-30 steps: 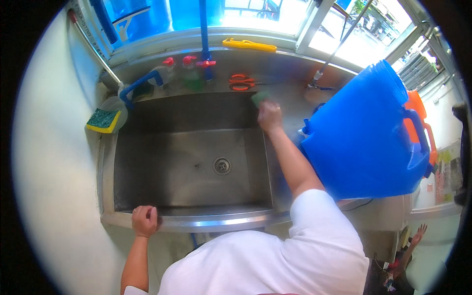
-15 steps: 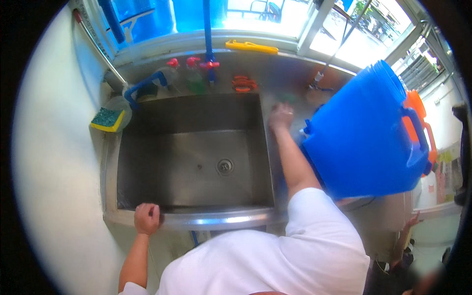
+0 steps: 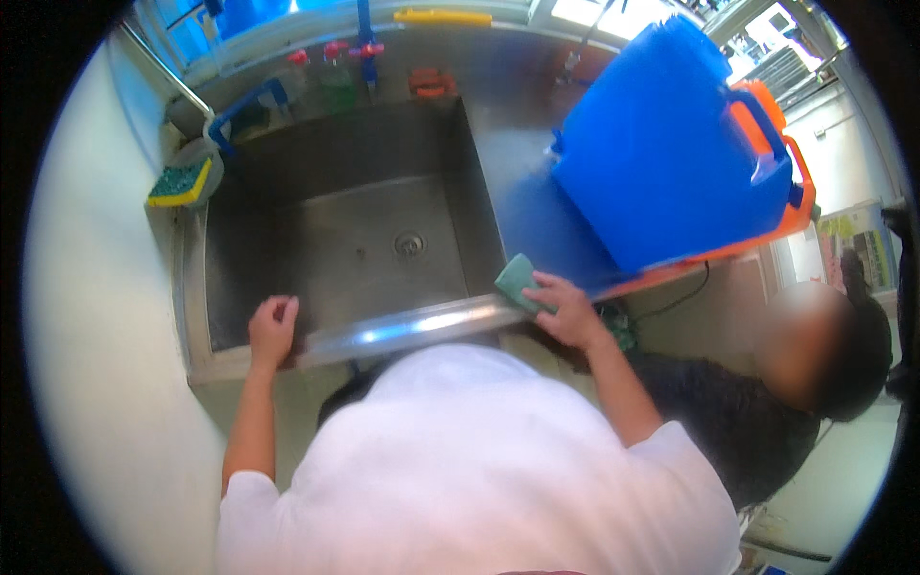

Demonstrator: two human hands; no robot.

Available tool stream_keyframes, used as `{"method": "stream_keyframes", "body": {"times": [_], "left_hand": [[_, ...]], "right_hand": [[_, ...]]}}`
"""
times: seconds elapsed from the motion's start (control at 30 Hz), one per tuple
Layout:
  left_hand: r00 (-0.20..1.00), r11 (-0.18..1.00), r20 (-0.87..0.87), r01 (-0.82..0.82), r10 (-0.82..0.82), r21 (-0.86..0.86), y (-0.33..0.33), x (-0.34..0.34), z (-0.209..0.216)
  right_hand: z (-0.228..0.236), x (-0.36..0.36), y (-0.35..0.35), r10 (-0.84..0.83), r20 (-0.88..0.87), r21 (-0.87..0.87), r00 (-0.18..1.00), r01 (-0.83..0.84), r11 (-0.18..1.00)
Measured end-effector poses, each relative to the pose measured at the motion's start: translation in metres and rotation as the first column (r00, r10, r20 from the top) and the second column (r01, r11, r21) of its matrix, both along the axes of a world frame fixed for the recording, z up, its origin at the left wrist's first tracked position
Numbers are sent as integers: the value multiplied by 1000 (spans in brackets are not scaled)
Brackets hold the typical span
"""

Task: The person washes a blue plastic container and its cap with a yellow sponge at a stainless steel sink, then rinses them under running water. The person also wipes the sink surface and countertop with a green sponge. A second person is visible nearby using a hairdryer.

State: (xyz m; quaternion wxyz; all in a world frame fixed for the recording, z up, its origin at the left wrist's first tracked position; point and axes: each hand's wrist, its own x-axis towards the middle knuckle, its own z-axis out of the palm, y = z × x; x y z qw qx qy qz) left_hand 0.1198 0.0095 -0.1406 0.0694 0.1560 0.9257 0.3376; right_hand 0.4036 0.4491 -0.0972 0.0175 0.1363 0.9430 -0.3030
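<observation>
My right hand (image 3: 567, 311) grips a green scouring pad (image 3: 518, 280) at the front right corner of the stainless steel sink (image 3: 393, 328). The pad is pinched between the thumb and fingers, over the front rim. My left hand (image 3: 274, 326) is loosely closed at the front left of the sink, with the fingers curled in and nothing visible in them. The sink basin holds no water that I can see, and its round drain (image 3: 410, 244) shows right of the middle.
A big blue jug (image 3: 671, 153) stands on the right counter, an orange one (image 3: 800, 182) behind it. A yellow-green sponge (image 3: 180, 184) rests on a bowl at left. Blue pipes (image 3: 367, 43) and orange objects (image 3: 431, 82) line the back. A person (image 3: 733, 422) is close at right.
My right hand has come from the back right counter to the front right corner, now with the scouring pad in it. The view has shifted, and a person has come closer on the right.
</observation>
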Motion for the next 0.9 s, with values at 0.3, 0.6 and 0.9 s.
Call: {"method": "stream_keyframes", "body": {"times": [0.3,0.6,0.9], "left_hand": [[617,617,-143,786,-774,52,126,54,46],[490,517,-181,839,-853,-167,133,85,11],[860,889,-403,116,-313,-442,-191,5,11]], "right_hand": [[-9,-59,-64,313,-175,-122,934,-336,934],[-10,-53,-12,-336,-98,-510,937,243,825],[-58,-25,12,-473,-369,-283,800,388,877]]}}
